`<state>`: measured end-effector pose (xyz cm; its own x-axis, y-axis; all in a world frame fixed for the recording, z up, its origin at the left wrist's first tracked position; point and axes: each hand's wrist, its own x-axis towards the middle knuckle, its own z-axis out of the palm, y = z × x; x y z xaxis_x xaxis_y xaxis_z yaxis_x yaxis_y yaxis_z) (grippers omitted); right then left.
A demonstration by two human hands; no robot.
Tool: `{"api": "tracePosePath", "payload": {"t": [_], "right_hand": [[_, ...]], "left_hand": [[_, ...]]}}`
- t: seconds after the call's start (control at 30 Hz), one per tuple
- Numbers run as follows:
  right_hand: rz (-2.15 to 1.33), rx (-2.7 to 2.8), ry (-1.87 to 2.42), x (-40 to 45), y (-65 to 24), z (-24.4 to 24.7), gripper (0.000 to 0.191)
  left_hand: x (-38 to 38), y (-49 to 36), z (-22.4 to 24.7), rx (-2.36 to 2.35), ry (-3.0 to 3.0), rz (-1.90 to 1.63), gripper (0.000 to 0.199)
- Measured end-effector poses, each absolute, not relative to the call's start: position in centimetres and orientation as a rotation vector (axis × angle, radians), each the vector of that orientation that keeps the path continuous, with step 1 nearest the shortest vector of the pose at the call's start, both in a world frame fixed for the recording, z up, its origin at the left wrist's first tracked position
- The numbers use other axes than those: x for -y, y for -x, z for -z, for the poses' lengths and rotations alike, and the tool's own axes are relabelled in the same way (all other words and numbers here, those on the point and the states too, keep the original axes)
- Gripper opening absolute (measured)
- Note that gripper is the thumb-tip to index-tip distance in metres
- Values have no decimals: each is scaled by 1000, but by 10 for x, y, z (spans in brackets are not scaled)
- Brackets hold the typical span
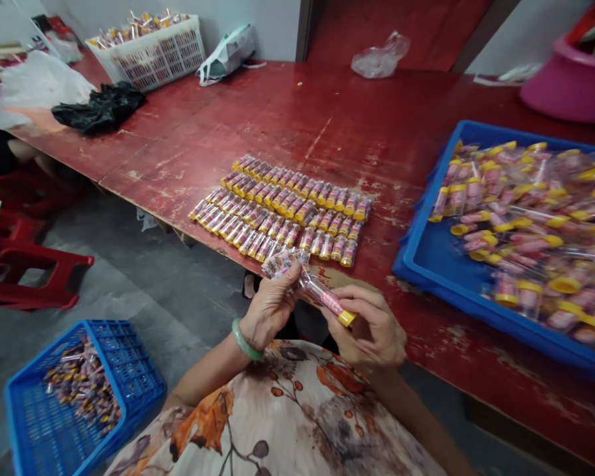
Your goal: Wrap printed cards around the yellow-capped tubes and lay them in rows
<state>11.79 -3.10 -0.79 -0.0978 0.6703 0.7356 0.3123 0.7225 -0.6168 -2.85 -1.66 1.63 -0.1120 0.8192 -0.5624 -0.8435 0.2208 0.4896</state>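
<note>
In my right hand (369, 327) is a clear plastic tube (327, 299) with a pink label and a yellow cap, pinched near its capped end. My left hand (275, 297), with a green bangle at its wrist, is closed on a small bunch of printed clear wrappers (283, 261). The tube's far end meets these wrappers; whether it sits inside one I cannot tell. Just beyond my hands, rows of similar capped tubes (277, 205) lie side by side on the red table (401, 145).
A blue tray (429, 258) heaped with tubes stands at right. On the floor at left is a blue basket (34, 416) with more tubes, near a red stool (44, 281). A white basket (166, 59), black bag (99, 109) and pink tub (570, 82) stand farther back.
</note>
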Motion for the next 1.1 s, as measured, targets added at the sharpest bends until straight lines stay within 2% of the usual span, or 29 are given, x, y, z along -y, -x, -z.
{"api": "tracePosePath", "payload": {"t": [0.13, 0.33, 0.47, 0.53, 0.63, 0.77, 0.93, 1.1], "right_hand": [[-115, 1794, 768, 33, -116, 14, 57], [261, 1883, 791, 36, -116, 31, 45], [399, 1929, 770, 32, -111, 39, 46], [351, 1895, 777, 28, -108, 36, 50], [56, 1893, 746, 24, -107, 26, 54], [-301, 1910, 690, 23, -112, 14, 45], [-233, 1740, 745, 28, -111, 13, 38], [-209, 1675, 833, 33, -106, 11, 35]], "left_hand": [[19, 28, -15, -910, -3, -1402, 32], [23, 28, -14, -883, -153, -1388, 38], [24, 26, -11, -871, -203, -1396, 37], [24, 25, -12, -893, -195, -1408, 39], [23, 28, -15, -889, -179, -1425, 45], [25, 33, -21, -898, -215, -1442, 46], [34, 26, -24, -879, -232, -1415, 42], [41, 17, -29, -869, -207, -1429, 52]]}}
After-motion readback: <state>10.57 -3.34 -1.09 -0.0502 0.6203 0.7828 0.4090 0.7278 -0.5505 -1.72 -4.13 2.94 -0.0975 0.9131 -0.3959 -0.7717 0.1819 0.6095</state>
